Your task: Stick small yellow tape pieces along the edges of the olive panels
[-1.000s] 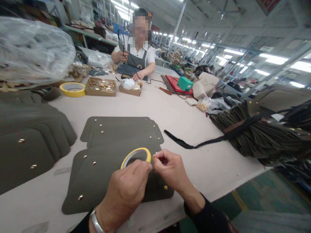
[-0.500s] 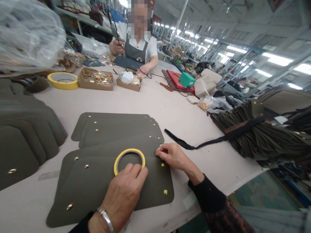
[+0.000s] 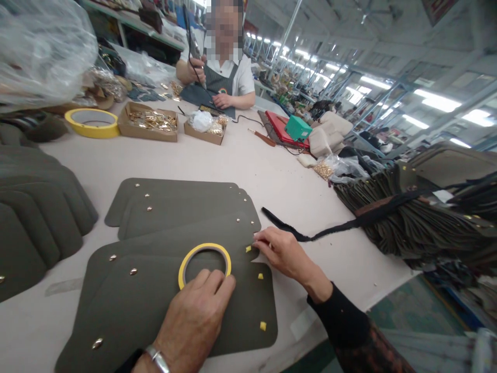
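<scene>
My left hand (image 3: pixel 194 316) is closed on a roll of yellow tape (image 3: pixel 188 254), which it holds on edge over the dark olive panels. Those panels (image 3: pixel 163 290) lie overlapped in a fanned stack, with gold studs along the left side. Small yellow tape pieces sit near their right edges: an upper piece (image 3: pixel 248 249), a middle piece (image 3: pixel 260 276) and a lower piece (image 3: pixel 263 326). Just right of the upper piece, my right hand (image 3: pixel 285 254) has its thumb and fingers bent together at the panel's edge. Whatever lies between those fingertips is hidden.
More olive panels (image 3: pixel 34 217) lie at left, and a strapped bundle (image 3: pixel 373 207) at right. A black strip (image 3: pixel 287 228) trails from it. Beyond are another yellow tape roll (image 3: pixel 93 132), hardware boxes (image 3: pixel 149 135) and a green box (image 3: pixel 298 127). A co-worker (image 3: pixel 217 77) sits opposite.
My right hand has shifted slightly right, off the upper tape piece, which now shows uncovered on the panel. My left hand still holds the tape roll. The co-worker's hands have moved over the dark piece.
</scene>
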Available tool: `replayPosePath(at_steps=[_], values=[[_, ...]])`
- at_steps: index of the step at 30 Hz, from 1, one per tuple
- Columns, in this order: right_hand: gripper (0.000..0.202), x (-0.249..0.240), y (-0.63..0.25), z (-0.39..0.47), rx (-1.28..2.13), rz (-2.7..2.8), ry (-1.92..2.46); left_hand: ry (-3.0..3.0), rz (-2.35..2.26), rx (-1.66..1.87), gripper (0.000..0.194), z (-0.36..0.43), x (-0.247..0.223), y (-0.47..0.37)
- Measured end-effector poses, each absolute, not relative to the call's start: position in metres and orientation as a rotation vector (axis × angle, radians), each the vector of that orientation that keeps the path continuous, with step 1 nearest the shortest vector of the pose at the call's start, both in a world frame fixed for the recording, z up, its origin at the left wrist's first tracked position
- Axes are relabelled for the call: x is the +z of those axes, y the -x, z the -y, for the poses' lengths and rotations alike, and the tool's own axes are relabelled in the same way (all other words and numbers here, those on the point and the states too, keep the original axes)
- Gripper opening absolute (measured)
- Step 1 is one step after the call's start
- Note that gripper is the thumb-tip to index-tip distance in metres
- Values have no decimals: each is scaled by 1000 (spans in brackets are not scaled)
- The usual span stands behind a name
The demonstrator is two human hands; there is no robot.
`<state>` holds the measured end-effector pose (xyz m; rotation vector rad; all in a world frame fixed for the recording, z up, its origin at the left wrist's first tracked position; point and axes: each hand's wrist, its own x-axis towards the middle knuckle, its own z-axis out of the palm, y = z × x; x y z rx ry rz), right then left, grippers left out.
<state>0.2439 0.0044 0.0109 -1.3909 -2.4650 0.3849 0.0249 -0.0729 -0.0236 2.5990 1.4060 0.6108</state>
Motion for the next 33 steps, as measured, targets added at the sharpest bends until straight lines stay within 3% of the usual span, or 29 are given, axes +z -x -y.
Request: replayPosePath(at_steps=[6, 12, 18, 26, 33], values=[[19, 14, -239, -1, 191, 2854, 1126, -2616, -1417, 626, 21, 72, -22, -26], [19, 15, -219, -10, 321, 2808, 1444, -2575, -1407, 646, 18, 73, -22, -25], [22, 23, -213, -10, 499, 2601, 1692, -2540, -1329, 981, 21, 68, -15, -15], [16, 37, -227, 18, 680, 2470, 1479, -2441, -1285, 1181, 21, 69, 5, 5], [20, 35, -198, 54, 637, 2142, 963, -2471, -1336, 1153, 45, 76, 4, 0]])
